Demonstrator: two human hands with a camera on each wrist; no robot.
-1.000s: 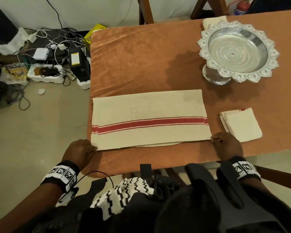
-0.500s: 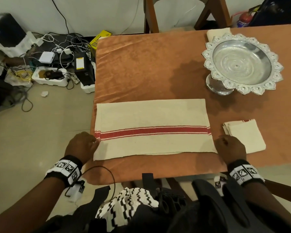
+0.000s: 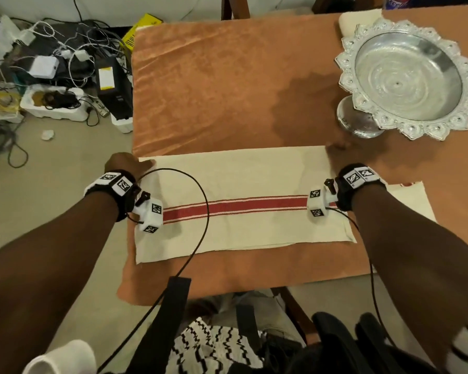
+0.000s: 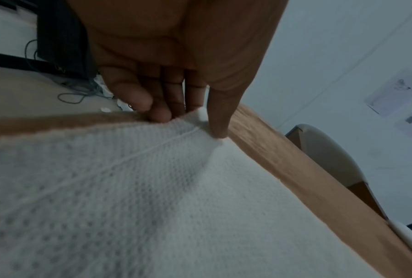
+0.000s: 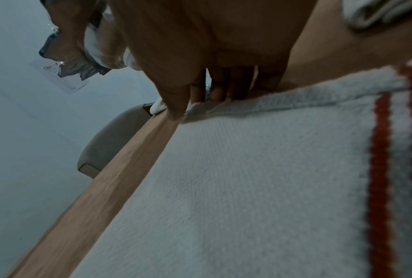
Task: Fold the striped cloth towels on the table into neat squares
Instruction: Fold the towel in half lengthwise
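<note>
Both far corners of the towel, its length running left to right before me, are pinched: left hand and right hand, equally near.

Coarse woven matt cloth towel lies on velvety orange tablecloth near a shiny embossed metal bowl.

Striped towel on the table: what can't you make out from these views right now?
- Striped towel: layer count, head view shows only the top.
- Right hand: grip unclear; head view blurred, right wrist view shows fingertips at the corner.
- Folded towel: mostly behind the right forearm.
- Silver bowl: right rim cut off.
</note>
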